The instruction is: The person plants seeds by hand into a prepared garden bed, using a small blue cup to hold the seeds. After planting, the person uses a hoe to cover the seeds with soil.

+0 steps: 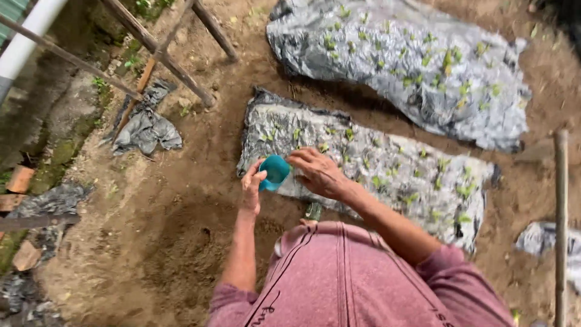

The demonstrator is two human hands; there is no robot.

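From the head view, my left hand (252, 183) grips a small teal cup (274, 172) at the near edge of the plastic-covered seedling bed (387, 163). My right hand (319, 172) hovers just beside it at three o'clock, fingers loosely curled, grasping nothing. Bare soil (157, 224) lies open at eight o'clock.

The cup (274, 172) sits in the left hand (252, 184), over the near edge of the near plastic-covered bed (387, 163). The right hand (318, 172) lies just at its three o'clock, above the same bed. A second covered bed (411, 66) lies at twelve o'clock, behind the first, bare soil between them. At ten o'clock, well apart, crossed wooden poles (175, 66) stand over a crumpled plastic sheet (145, 130). A wooden stake (561, 224) stands at three o'clock.
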